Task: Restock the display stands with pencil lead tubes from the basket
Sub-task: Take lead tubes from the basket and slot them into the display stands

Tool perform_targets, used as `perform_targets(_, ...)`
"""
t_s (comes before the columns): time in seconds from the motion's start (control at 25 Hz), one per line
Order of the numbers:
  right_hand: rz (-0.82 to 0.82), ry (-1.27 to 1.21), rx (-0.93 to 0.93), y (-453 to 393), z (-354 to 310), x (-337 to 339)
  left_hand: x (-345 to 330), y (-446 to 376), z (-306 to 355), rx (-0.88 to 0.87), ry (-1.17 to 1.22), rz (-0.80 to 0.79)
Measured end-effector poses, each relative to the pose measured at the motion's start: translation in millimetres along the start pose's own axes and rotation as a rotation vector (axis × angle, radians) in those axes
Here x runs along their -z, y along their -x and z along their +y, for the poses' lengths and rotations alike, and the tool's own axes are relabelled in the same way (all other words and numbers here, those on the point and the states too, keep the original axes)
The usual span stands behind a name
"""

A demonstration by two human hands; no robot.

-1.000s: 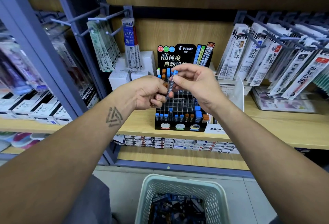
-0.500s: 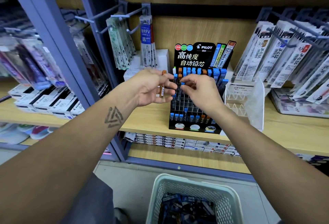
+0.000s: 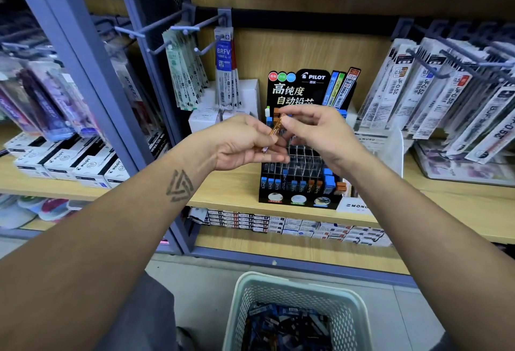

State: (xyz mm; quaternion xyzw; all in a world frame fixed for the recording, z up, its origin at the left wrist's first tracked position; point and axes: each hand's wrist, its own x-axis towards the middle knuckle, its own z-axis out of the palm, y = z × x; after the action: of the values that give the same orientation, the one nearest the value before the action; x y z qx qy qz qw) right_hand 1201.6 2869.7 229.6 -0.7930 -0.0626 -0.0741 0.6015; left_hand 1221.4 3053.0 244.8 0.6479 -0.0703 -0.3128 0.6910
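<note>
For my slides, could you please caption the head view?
Both hands, left and right, hold an orange lead tube above the black display stand; basket below.

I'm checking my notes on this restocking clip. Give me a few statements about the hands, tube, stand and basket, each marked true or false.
1. Both hands, left and right, hold one orange tube. True.
2. The stand sits on the floor. False: it sits on a wooden shelf.
3. The basket is below the shelf, on the floor. True.
4. The basket is empty. False: packs lie in it.
</note>
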Motion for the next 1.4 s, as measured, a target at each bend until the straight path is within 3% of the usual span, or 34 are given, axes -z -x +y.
perform_targets(0.2, 0.033, -0.156, -0.015, 16, -3, 31, -24, -8, -4, -0.013, -0.013, -0.096)
perform_targets(0.28, 0.081, -0.145, -0.017, 23, -1, 50, -33, -13, -4, 0.003, -0.09, -0.053)
perform_targets(0.44, 0.119, 0.347, 0.036, 33, 17, 67, -37, -27, -5, -0.054, -0.21, 0.187)
perform_targets(0.56, 0.09, 0.603, 0.094, 36, 30, 63, -41, -32, -5, -0.095, -0.17, 0.2)
perform_targets(0.72, -0.011, 0.747, 0.073, 37, 40, 56, -44, -32, -7, -0.085, -0.199, 0.177)
perform_targets(1.4, -0.061, 0.823, -0.019, 42, 32, 52, -40, -22, -7, -0.075, -0.229, 0.136)
